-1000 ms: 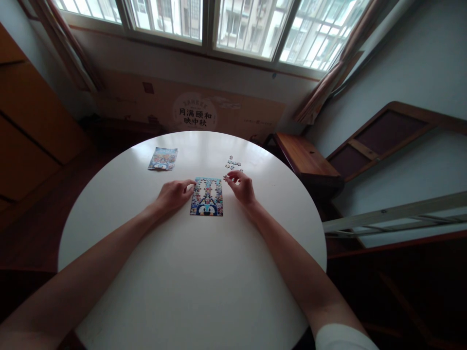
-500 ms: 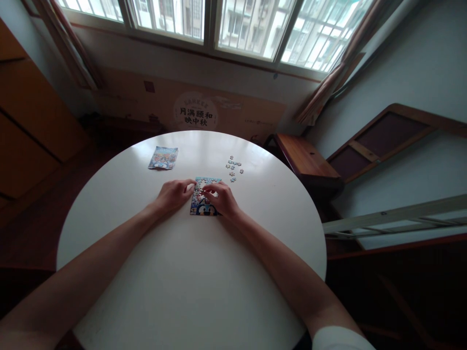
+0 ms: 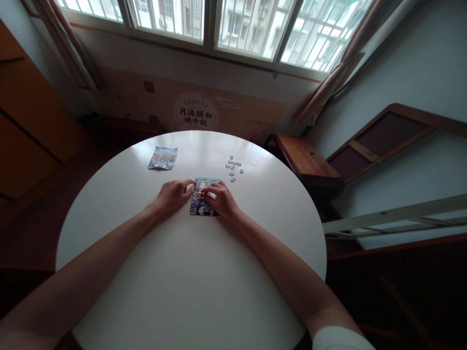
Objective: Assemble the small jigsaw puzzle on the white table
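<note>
A small jigsaw puzzle (image 3: pixel 204 210), partly filled in and showing a blue cartoon face at its lower end, lies flat on the white table. My left hand (image 3: pixel 175 192) rests against its left edge, thumb and forefinger closed on the border. Over the middle of the puzzle, my right hand (image 3: pixel 221 198) is bent in a pinch. Its fingertips press on a puzzle piece that they mostly hide. A pale gap without pieces shows in the upper part of the puzzle. Several loose puzzle pieces (image 3: pixel 232 167) are scattered beyond my right hand.
A printed picture packet (image 3: pixel 163 158) lies at the far left of the round white table (image 3: pixel 189 282). Behind the table's right side is a wooden stool or bench (image 3: pixel 302 153). A printed board (image 3: pixel 146 104) leans below the barred window.
My right fingertips have shifted slightly left over the middle of the puzzle. My left hand, the loose pieces and the packet stay where they were.
</note>
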The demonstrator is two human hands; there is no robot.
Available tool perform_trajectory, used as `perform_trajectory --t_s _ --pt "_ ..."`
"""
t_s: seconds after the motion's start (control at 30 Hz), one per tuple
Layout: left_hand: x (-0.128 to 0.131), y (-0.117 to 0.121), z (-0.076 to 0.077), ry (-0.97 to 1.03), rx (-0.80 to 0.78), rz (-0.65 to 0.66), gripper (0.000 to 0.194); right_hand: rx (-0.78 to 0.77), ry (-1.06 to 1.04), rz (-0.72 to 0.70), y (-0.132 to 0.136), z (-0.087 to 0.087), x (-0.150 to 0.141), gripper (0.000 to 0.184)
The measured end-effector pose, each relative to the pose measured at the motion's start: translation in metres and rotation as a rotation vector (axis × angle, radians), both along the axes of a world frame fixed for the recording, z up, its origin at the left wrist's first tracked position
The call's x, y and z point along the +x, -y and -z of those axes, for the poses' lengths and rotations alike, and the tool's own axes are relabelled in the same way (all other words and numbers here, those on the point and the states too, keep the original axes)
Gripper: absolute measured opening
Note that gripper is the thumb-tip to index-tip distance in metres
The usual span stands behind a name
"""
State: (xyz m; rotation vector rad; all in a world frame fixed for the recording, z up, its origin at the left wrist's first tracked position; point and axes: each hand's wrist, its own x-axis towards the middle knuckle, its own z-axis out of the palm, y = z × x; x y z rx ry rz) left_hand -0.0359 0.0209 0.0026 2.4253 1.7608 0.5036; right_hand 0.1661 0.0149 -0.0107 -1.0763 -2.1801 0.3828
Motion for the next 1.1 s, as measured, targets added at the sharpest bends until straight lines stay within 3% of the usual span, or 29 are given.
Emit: perform_trajectory --t_s 0.23,0.77,1.1 --pt "0.0005 -0.0004 -0.0002 -0.006 0.02 0.004 0.038 0.053 0.006 0.067 0.0018 0.0028 -0.0005 0.023" --pt "0.0 -0.0015 0.0025 -0.009 0.035 -0.002 0.037 0.066 0.058 -0.058 0.0044 0.0002 0.0001 0.017" --pt "0.0006 -0.0007 0.0003 -0.008 0.019 -0.004 0.037 0.059 0.04 0.003 0.0048 -0.0014 -0.0005 0.018"
